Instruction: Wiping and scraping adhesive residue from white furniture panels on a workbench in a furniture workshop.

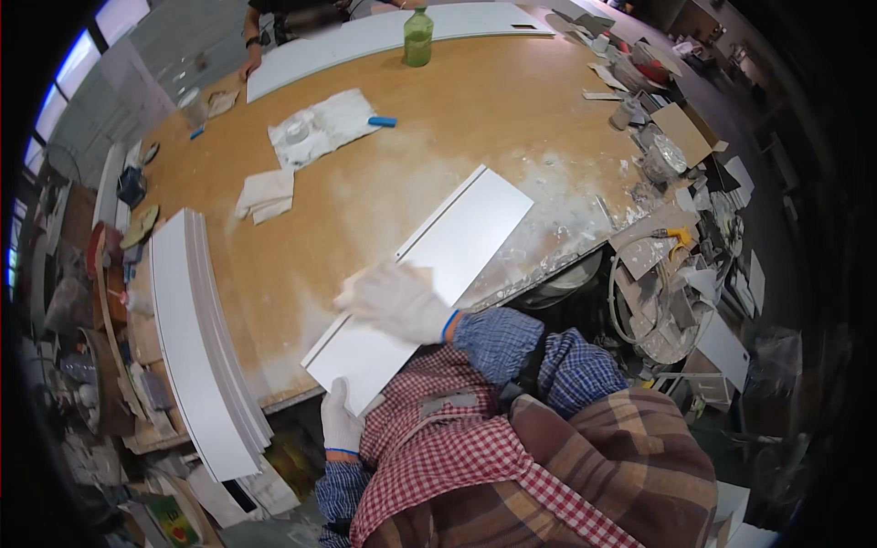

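A long white panel [484, 228] with a groove along its far long edge lies slanted across the near side of the table. My left hand [341, 422], in a white glove with a blue cuff edge, is closed on the panel's near-left end. My right hand [402, 303], gloved alike and blurred by motion, presses on the middle of the panel. A tan sheet [422, 273], sandpaper by its look, shows at the edge of that hand, partly hidden under it. The right fingers are smeared.
White dust marks the wooden table [338, 210]. Stacked white panels [187, 310] lie on the left. Farther off are a cloth [265, 194], a white sheet [343, 123], a blue piece [383, 121], a green bottle [417, 41] and another person's long panel [320, 57]. Clutter [662, 155] lines the right.
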Demonstrator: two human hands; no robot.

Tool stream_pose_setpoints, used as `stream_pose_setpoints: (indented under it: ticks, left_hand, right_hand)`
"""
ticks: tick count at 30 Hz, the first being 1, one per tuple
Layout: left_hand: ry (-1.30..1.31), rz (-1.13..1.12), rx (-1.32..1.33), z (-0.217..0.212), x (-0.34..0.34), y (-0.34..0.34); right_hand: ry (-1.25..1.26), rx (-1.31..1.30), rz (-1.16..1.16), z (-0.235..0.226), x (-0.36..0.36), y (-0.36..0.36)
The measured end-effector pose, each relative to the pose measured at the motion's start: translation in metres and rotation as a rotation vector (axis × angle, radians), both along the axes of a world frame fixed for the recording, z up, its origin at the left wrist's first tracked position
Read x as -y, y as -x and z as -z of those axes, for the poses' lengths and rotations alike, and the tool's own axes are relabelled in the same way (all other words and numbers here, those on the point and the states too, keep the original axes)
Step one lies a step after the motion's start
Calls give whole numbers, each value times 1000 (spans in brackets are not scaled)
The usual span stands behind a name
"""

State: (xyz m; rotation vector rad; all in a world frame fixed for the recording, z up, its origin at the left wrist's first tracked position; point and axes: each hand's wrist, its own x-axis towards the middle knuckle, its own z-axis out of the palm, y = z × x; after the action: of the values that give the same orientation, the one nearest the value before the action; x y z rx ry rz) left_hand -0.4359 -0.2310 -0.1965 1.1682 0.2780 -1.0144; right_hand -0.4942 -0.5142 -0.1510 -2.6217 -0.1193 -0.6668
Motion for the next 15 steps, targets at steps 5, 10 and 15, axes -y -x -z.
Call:
stream_pose_setpoints:
  ticks: [5, 10, 15]
  left_hand:
    - [-11, -28, 48, 0, 0, 3]
    - [8, -13, 83, -7, -5, 4]
    - [-47, 21, 74, -20, 7, 5]
  right_hand:
    - [274, -125, 378, 14, 131, 43]
    - [277, -115, 542, 23, 196, 49]
    - [246, -69, 609, 34, 221, 41]
